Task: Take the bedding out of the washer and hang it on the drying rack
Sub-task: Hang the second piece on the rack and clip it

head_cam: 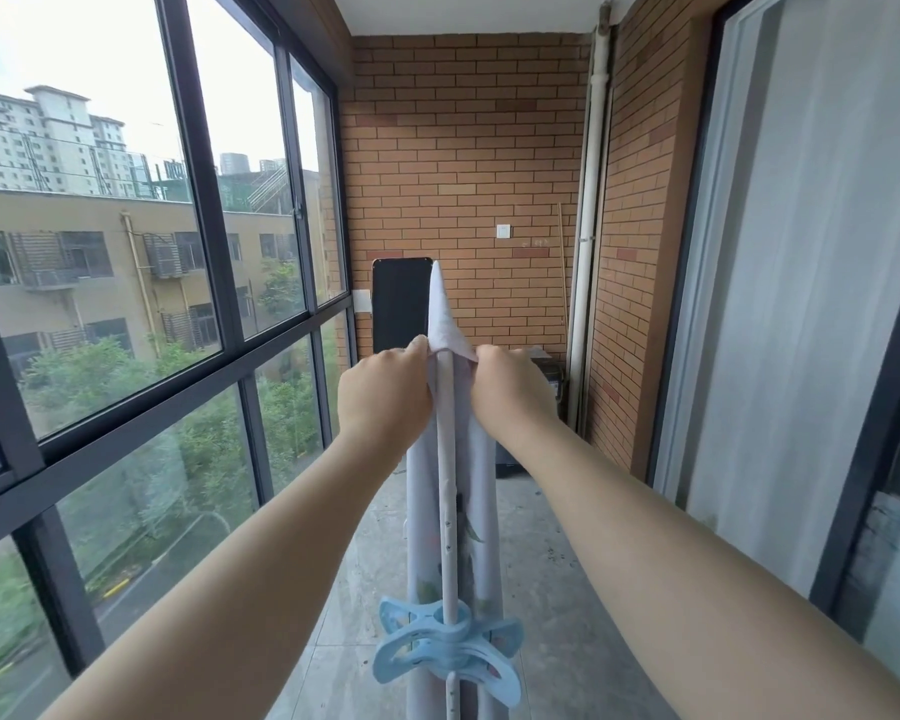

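A white sheet with a faint floral print [481,491] hangs over the white top rail of the drying rack [447,459], which runs straight away from me. My left hand [385,392] grips the sheet's edge on the left of the rail. My right hand [513,387] grips it on the right. Between the hands a bunched fold of fabric [440,314] rides up on the rail. A large light-blue clip [448,646] clamps the sheet to the rail close to me. The washer is out of view.
I stand on a narrow brick-walled balcony. Tall dark-framed windows [198,252] run along the left. A sliding glass door with a pale curtain [801,304] runs along the right. A black panel [401,304] leans on the far wall, near a white drainpipe [588,252]. Grey floor tiles [552,563] lie below.
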Demonstrator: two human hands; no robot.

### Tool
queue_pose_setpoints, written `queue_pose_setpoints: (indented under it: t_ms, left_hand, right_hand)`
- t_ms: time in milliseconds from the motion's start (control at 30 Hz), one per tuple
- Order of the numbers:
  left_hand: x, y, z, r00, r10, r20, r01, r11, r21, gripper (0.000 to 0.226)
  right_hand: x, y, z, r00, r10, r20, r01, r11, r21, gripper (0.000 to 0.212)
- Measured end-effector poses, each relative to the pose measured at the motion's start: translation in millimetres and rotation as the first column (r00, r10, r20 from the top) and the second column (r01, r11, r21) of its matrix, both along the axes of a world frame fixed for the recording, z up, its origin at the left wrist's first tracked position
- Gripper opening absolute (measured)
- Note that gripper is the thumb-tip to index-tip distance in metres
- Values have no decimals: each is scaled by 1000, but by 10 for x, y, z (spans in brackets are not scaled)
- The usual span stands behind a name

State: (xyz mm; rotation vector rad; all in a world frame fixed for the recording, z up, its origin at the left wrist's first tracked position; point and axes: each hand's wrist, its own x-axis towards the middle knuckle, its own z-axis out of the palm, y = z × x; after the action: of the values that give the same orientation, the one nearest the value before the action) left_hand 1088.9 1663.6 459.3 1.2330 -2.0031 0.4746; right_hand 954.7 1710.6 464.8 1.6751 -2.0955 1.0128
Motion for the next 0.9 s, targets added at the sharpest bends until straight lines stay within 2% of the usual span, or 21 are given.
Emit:
queue_pose_setpoints:
  t_ms: [133, 200, 300, 400, 467, 567, 733, 833, 900]
  left_hand:
    - [-82, -15, -134, 971, 1, -240, 42, 984, 175, 8]
    - [-52, -61, -202, 976, 23, -217, 34, 966, 255, 20]
    - [97, -119, -279, 975, 56, -217, 13, 952, 306, 39]
    - [211, -174, -292, 967, 76, -241, -19, 973, 231, 38]
    - [187, -158, -321, 966, 47, -256, 23, 965, 262, 38]
    - [140, -155, -481, 974, 17, -225, 77, 913, 400, 42]
    - [258, -240, -628, 964, 62, -259, 54, 907, 418, 45]
    - [222, -212, -745, 970, 55, -239, 72, 867, 494, 41]
    - [273, -227, -783, 970, 62, -236, 63, 870, 489, 43]
  right_hand:
    - [154, -36, -87, 981, 36, 189, -29, 999, -39, 18]
    - [127, -53, -146, 969, 14, 247, -19, 1000, 18, 18]
    - [-29, -40, -253, 967, -60, 248, 28, 991, 128, 17]
    - [-138, -7, -273, 976, -78, 201, 63, 995, 81, 18]
    - [-125, 2, -289, 972, -46, 232, 34, 998, 57, 14]
    - [-77, -17, -427, 966, -41, 255, -3, 986, 169, 17]
    - [-205, -29, -580, 967, -99, 234, 65, 987, 147, 21]
    - [-180, -30, -705, 962, -120, 245, 47, 958, 282, 11]
    - [-225, -34, -794, 966, -160, 204, 93, 948, 303, 14]
